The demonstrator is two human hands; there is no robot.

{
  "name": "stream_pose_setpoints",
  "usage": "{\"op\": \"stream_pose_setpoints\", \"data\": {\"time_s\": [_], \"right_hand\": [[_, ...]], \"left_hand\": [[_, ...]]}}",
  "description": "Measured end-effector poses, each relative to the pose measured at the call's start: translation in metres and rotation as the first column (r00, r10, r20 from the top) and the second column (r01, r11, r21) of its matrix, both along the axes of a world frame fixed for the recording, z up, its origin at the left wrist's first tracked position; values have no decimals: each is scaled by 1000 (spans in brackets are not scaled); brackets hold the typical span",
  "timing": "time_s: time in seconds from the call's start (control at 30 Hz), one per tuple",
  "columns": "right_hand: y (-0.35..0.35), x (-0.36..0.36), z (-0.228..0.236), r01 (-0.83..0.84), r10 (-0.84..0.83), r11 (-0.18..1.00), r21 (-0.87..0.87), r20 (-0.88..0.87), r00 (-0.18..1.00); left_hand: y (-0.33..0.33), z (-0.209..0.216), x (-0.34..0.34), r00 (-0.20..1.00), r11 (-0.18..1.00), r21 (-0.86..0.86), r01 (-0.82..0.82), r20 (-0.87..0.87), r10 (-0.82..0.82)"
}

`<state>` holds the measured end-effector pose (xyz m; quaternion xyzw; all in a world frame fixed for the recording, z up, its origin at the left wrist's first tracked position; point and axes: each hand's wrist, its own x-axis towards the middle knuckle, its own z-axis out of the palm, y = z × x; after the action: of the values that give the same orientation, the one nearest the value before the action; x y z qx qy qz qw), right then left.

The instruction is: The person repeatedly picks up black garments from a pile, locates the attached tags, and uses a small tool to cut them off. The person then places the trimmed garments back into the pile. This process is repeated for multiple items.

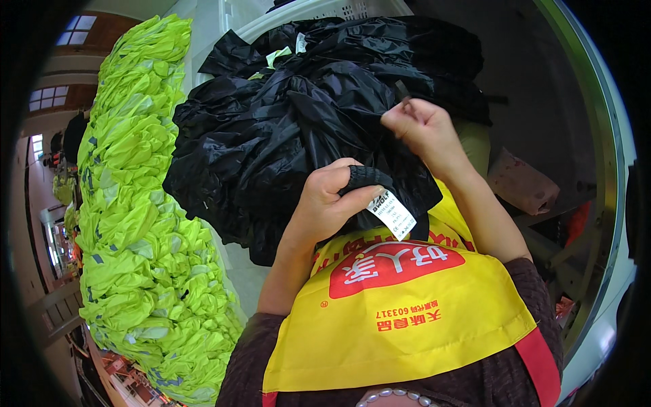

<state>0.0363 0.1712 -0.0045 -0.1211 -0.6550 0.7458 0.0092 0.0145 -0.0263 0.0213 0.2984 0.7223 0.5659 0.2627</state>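
A heap of shiny black garments lies in front of me, with white and yellow-green tags showing near its top. My left hand pinches the gathered, elastic-looking edge of one black garment between thumb and fingers. From that edge hangs a white printed label, close to the left thumb. My right hand is raised over the right side of the heap, its fingers closed. A small dark, narrow thing sticks up beside the right fingertips; its kind is not clear.
A long pile of bright yellow-green garments runs along my left. Behind the black heap stands a white plastic basket. A pale curved rim bounds the right side. A yellow apron covers my lap.
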Motion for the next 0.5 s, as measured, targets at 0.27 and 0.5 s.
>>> {"op": "stream_pose_setpoints", "data": {"time_s": [0.27, 0.5], "right_hand": [[27, 33, 8, -475, 496, 836, 274, -8, 869], [12, 35, 4, -571, 592, 787, 232, -22, 806]], "left_hand": [[-6, -4, 1, 999, 999, 44, -12, 43, 10], [-7, -3, 0, 999, 998, 56, 7, 34, -9]]}}
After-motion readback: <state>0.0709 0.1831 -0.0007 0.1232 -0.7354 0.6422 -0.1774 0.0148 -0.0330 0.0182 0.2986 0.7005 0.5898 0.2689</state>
